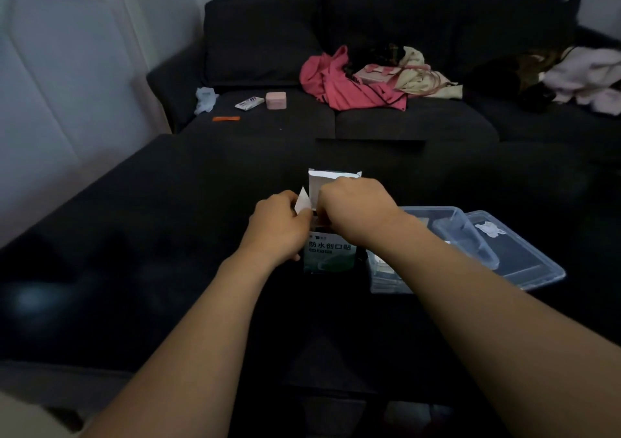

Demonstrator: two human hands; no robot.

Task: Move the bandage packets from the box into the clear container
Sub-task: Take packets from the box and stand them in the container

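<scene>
A white and green bandage box [330, 253] stands upright on the dark table, its top flaps open. My left hand [280, 226] grips the box's left side by a side flap. My right hand [353, 207] reaches into the open top with its fingers curled; whatever they hold is hidden inside. The clear container [470, 236] sits just right of the box, partly behind my right forearm. Several bandage packets [383, 271] lie in its near end.
The container's clear lid [524, 263] lies to its right. Behind the dark table [168, 253] is a dark sofa [268, 51] with pink clothing [342, 85], a pink case [276, 100], a small white pack [249, 103] and an orange strip [226, 119].
</scene>
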